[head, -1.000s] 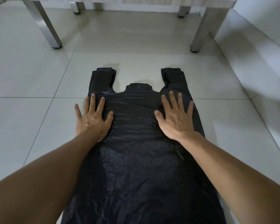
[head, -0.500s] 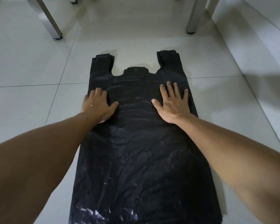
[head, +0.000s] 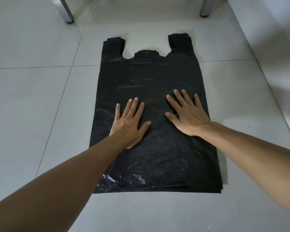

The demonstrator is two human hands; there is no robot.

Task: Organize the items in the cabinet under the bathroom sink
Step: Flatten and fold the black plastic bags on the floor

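Note:
A black plastic carrier bag lies flat on the pale tiled floor, its two handles pointing away from me and its bottom edge nearest me. My left hand presses palm-down on the bag's middle left with straight, spread fingers. Beside it, my right hand rests flat on the bag's middle right, fingers also straight. Neither hand holds anything. The bag's surface shows light creases near its bottom edge.
Two metal legs of a table or stand, one at the upper left and one at the upper right, stand beyond the bag. A white wall runs along the right side. Tiled floor surrounds the bag.
Both hands have slid back toward me along the bag, from just below the handles to its middle. The left hand's fingers, curled half a second ago, are straight again.

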